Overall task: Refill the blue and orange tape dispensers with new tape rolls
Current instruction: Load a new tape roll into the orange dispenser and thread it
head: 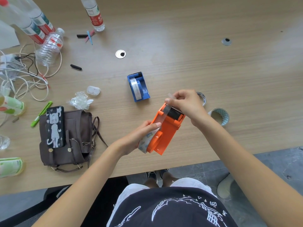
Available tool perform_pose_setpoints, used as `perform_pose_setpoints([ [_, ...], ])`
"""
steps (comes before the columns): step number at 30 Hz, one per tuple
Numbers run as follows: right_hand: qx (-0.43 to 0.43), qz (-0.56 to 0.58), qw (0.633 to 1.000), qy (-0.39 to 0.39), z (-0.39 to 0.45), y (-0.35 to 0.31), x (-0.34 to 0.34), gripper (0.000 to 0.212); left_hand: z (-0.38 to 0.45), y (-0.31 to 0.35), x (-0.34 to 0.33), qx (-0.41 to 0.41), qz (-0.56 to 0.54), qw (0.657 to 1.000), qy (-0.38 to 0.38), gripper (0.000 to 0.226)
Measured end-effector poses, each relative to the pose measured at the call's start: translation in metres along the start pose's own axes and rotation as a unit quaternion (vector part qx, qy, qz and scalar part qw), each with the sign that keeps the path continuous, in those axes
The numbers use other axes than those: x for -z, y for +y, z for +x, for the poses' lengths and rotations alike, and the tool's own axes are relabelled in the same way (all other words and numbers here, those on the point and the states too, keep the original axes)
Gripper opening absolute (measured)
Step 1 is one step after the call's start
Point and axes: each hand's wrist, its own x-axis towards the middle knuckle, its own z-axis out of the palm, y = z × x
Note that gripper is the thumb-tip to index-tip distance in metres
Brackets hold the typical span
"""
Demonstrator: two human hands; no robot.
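I hold the orange tape dispenser point(165, 131) above the table's near edge. My left hand point(141, 136) grips its side and the clear tape roll point(145, 144) mounted on it. My right hand point(185, 102) pinches the loose tape end point(170, 96) over the dispenser's black roller end. A strip of clear tape runs along the dispenser's top between my two hands. The blue tape dispenser point(138, 86) stands on the table beyond, with a tape roll inside it. An empty cardboard core point(219, 116) and another tape ring point(202, 97) lie to the right of my right hand.
A brown bag point(77, 136) with a phone point(55, 126) on it lies at the left. A green pen point(41, 113), crumpled plastic wrap point(80, 100), cables point(24, 76) and several water bottles point(49, 48) fill the far left. Two round cable holes point(120, 54) sit in the table.
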Motion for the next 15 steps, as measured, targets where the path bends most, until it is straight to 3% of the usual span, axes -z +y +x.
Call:
perform_pose_setpoints([
  [4, -0.019, 0.024, 1.0, 0.006, 0.003, 0.005, 0.0, 0.016, -0.005, -0.001, 0.008, -0.001, -0.037, 0.994, -0.102, 0.096],
  [10, -0.066, 0.088, 0.994, -0.029, 0.003, 0.009, -0.002, 0.014, -0.003, -0.009, 0.015, 0.007, -0.034, 0.995, -0.094, 0.078],
  [15, -0.11, 0.117, 0.984, -0.071, 0.005, 0.012, 0.001, 0.013, -0.003, -0.011, 0.018, 0.007, -0.034, 0.995, -0.09, 0.08],
])
